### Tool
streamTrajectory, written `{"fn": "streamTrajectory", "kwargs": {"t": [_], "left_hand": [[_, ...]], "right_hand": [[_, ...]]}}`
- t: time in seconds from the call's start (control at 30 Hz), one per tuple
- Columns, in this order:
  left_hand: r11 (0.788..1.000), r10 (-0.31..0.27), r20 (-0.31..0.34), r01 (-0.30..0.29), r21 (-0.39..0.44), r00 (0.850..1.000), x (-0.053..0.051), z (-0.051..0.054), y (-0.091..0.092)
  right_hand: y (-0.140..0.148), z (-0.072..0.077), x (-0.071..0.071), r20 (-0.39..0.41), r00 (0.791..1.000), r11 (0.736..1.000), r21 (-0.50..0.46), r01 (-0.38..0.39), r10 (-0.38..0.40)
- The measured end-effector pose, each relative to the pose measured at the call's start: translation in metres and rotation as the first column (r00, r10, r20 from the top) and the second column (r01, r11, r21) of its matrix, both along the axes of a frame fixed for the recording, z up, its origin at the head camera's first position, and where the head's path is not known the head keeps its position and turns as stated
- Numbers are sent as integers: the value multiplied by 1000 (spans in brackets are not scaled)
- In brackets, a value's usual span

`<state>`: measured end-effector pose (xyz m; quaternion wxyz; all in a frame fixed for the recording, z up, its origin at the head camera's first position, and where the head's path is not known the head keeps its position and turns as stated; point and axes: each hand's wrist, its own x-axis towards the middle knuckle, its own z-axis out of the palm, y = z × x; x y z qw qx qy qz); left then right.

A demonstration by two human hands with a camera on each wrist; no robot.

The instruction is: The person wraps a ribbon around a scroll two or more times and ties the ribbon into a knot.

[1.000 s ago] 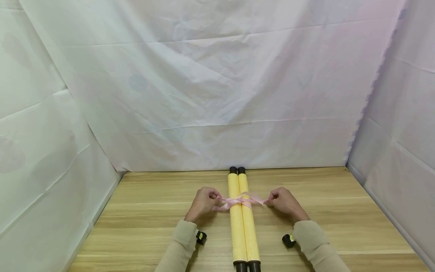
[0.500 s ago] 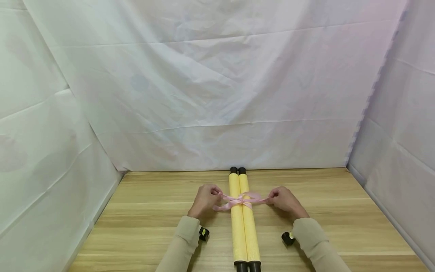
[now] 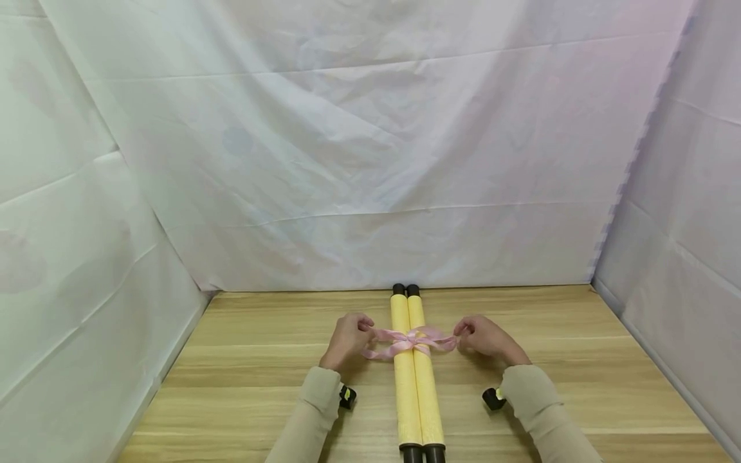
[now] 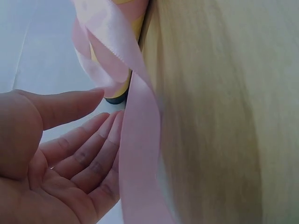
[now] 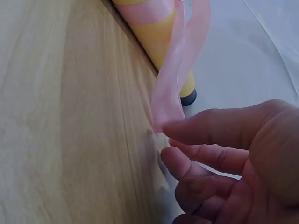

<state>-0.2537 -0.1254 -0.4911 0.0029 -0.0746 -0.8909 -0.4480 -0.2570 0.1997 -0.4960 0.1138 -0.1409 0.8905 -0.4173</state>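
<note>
Two yellow rolls (image 3: 418, 399) with dark end knobs, like rolled scrolls, lie side by side on the wooden table. Around their middle goes a pink ribbon (image 3: 411, 341), tied in a bow with loops and tails out to both sides. On the left, my left hand (image 3: 348, 337) is beside the ribbon; its wrist view shows thumb and fingers apart, the ribbon loop (image 4: 100, 77) slack near the thumb tip. To the right, my right hand (image 3: 485, 337) has its thumb at the ribbon's end (image 5: 166, 116), fingers loosely bent, no firm pinch visible.
White cloth walls (image 3: 370, 161) enclose the table (image 3: 260, 360) at the back and both sides. The rolls' far ends reach close to the back cloth. A black wrist camera (image 3: 347, 397) sits at the left cuff, another black camera (image 3: 493, 399) at the right.
Both hands were pinching the ribbon and drew it taut; now their fingers have loosened and the loops hang slack and wider. The rolls stay in place.
</note>
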Motion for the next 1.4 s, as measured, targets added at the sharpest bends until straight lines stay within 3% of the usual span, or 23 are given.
{"fn": "streamTrajectory", "kwargs": {"t": [0.23,0.53,0.87,1.1,1.4], "left_hand": [[1000,14,-32,-14,3,999,3,1,-4],[999,33,-40,-33,-5,999,6,0,-6],[999,39,-30,-39,7,999,8,2,-9],[999,46,-22,-45,20,999,9,0,-12],[991,35,18,-38,131,999,9,-1,-18]], "right_hand": [[-15,0,-7,-126,988,996,2,94,-93],[-46,-6,-15,-247,969,1000,-9,19,-21],[-55,-2,-16,-316,947,999,5,-49,48],[-54,13,-3,-285,957,999,-6,-53,49],[-51,29,22,-348,922,983,-3,-181,169]]}}
